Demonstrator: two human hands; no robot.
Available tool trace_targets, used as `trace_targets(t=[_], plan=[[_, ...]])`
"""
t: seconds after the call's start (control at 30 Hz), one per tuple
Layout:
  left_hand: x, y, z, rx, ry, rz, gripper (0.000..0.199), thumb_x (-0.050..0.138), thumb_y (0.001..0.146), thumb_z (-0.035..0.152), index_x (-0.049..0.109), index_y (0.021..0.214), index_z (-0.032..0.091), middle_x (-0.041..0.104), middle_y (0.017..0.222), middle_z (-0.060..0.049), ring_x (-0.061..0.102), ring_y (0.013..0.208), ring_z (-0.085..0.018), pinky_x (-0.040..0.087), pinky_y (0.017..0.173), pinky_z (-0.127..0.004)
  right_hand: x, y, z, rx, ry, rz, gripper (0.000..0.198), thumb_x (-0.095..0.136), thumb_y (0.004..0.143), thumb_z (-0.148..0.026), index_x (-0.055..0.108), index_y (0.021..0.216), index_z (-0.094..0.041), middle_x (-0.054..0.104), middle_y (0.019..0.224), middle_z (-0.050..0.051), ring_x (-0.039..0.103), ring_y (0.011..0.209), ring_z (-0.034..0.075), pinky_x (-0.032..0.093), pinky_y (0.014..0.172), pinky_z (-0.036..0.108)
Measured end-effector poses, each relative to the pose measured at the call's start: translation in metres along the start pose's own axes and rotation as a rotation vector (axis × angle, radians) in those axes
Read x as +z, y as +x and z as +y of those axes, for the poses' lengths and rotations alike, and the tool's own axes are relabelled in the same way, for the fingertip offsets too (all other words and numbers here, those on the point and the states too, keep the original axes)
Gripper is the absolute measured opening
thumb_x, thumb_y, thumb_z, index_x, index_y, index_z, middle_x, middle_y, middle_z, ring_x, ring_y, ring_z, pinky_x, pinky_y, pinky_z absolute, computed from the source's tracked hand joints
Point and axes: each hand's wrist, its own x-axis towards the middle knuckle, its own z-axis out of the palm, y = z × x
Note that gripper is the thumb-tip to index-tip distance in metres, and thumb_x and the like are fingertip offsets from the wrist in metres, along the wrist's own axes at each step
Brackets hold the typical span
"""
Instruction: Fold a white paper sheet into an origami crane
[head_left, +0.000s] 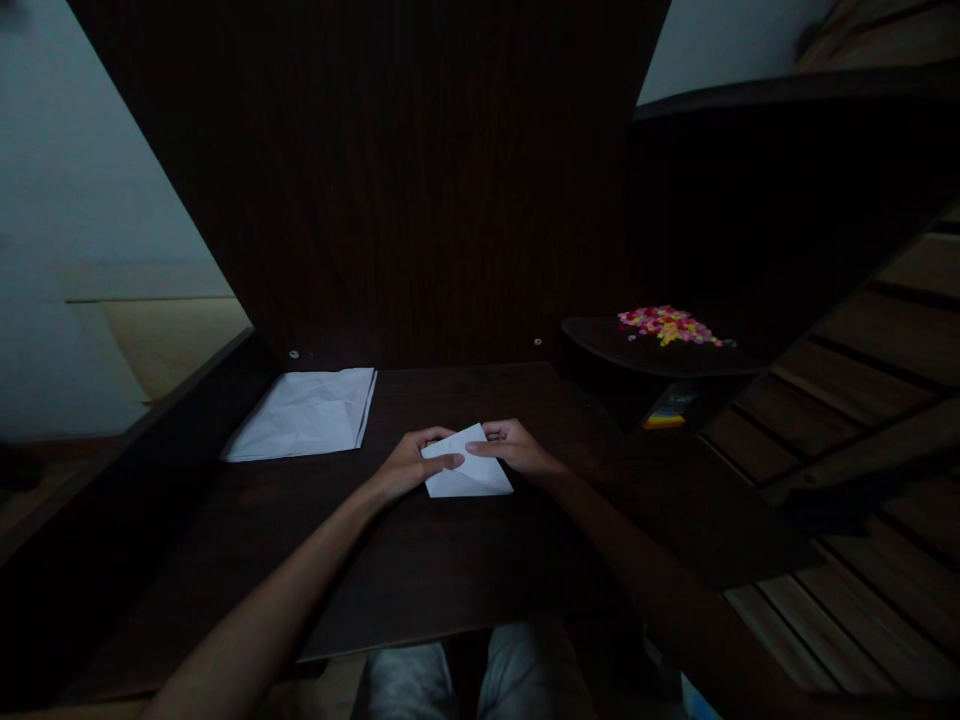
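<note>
Paper (469, 472), one small white folded piece, lies flat on the dark wooden worktop (420, 560) near its middle, between two hands and straight in front of the person. Its outline is roughly triangular: one corner points away from the person toward the back panel, and the long lower edge runs left to right, tilted slightly so the right end sits a little nearer the person. The left hand (409, 465) rests on the left side of the piece, fingers curled, with the thumb laid across the top face and pressing it down. The right hand (514, 447) holds the upper right edge, fingertips bent over it and thumb meeting them, pinching the fold. The thumb tips of both hands come close together over the middle of the piece. One stack (304, 413) of white sheets, creased on top, lies at the back left of the worktop, well apart from the hands; how many sheets it has cannot be told. One heap of small coloured bits (667, 325), pink, yellow and red, sits on a rounded dark shelf (600, 335) at the right, raised above the worktop. Under that shelf a small rainbow-striped item (666, 418) shows, too dim to identify. A tall dark wood panel (390, 180) closes the back of the worktop, with two screw heads near its foot. The room is dim; pale wall (67, 180) shows on the left and wooden slats (862, 400) on the right. The person's light trousers (480, 680) show below the worktop's near edge.
</note>
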Motion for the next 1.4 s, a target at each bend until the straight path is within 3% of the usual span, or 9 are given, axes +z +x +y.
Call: trace_targets(t=[0.17,0.33,0.7,0.87,1.0,1.07,1.17,1.3,1.4], plan=[[0.0,0.0,0.002,0.02,-0.029,-0.012,0.043,0.077,0.059,0.029,0.063,0.097,0.013,0.066,0.082,-0.002,0.062,0.073,-0.016,0.047,0.062,-0.023,-0.002,0.002,0.002,-0.04,0.026,0.081,0.033,0.077,0.057,-0.038,0.068,0.078,-0.014,0.07,0.075,0.005,0.063,0.065,0.018,0.047,0.061,0.03],[0.0,-0.001,0.004,0.079,-0.072,0.104,0.051,0.079,0.058,0.029,0.06,0.103,0.014,0.068,0.09,-0.004,0.063,0.083,-0.019,0.05,0.073,-0.027,-0.002,0.004,0.001,-0.136,0.038,0.204,0.031,0.076,0.059,-0.038,0.069,0.079,-0.016,0.071,0.08,0.005,0.065,0.072,0.02,0.05,0.067,0.033],[-0.002,0.001,0.002,0.059,-0.205,0.082,0.054,0.077,0.062,0.027,0.053,0.109,0.016,0.068,0.094,-0.006,0.064,0.089,-0.02,0.049,0.081,-0.033,-0.005,0.006,0.002,-0.196,0.111,0.383,0.032,0.077,0.059,-0.041,0.067,0.078,-0.017,0.071,0.082,0.006,0.065,0.077,0.023,0.051,0.073,0.038],[-0.005,0.005,-0.004,0.064,-0.167,0.14,0.057,0.076,0.062,0.03,0.053,0.112,0.014,0.066,0.082,-0.002,0.064,0.078,-0.017,0.049,0.076,-0.031,-0.004,0.006,0.0,-0.181,0.144,0.363,0.029,0.073,0.063,-0.041,0.065,0.077,-0.016,0.067,0.073,0.004,0.062,0.063,0.017,0.048,0.058,0.028],[-0.01,0.009,-0.008,0.139,-0.139,0.22,0.057,0.073,0.065,0.03,0.051,0.115,0.015,0.063,0.082,-0.001,0.062,0.078,-0.015,0.048,0.076,-0.03,-0.007,0.007,0.001,-0.117,0.056,0.375,0.029,0.07,0.065,-0.043,0.061,0.068,-0.016,0.057,0.054,-0.001,0.047,0.043,0.009,0.031,0.038,0.021],[-0.014,0.011,-0.01,0.178,-0.069,0.27,0.056,0.071,0.068,0.029,0.049,0.118,0.015,0.062,0.091,-0.004,0.061,0.077,-0.015,0.048,0.075,-0.029,-0.008,0.008,0.003,-0.105,-0.027,0.345,0.029,0.068,0.067,-0.043,0.058,0.065,-0.016,0.053,0.052,-0.002,0.043,0.042,0.008,0.028,0.037,0.02],[-0.019,0.011,-0.012,0.242,0.195,0.323,0.044,0.065,0.073,0.027,0.054,0.114,0.017,0.059,0.107,-0.007,0.059,0.077,-0.015,0.048,0.074,-0.031,-0.01,0.008,0.008,-0.151,-0.185,0.314,0.025,0.066,0.069,-0.039,0.058,0.073,-0.016,0.057,0.062,-0.001,0.046,0.048,0.008,0.034,0.042,0.021],[-0.023,0.008,-0.013,0.411,0.572,0.269,0.023,0.057,0.08,0.023,0.063,0.101,0.02,0.056,0.111,-0.008,0.055,0.1,-0.022,0.044,0.088,-0.037,-0.011,0.006,0.012,-0.259,-0.537,0.298,0.037,0.065,0.072,-0.03,0.054,0.106,-0.021,0.058,0.071,-0.002,0.049,0.056,0.011,0.041,0.054,0.025],[-0.025,0.008,-0.015,0.487,0.746,0.177,0.021,0.053,0.082,0.021,0.065,0.099,0.02,0.056,0.111,-0.009,0.052,0.105,-0.023,0.04,0.093,-0.04,-0.012,0.003,0.011,-0.322,-0.833,0.292,0.038,0.067,0.072,-0.026,0.057,0.109,-0.023,0.062,0.087,0.004,0.054,0.081,0.019,0.044,0.074,0.034]])
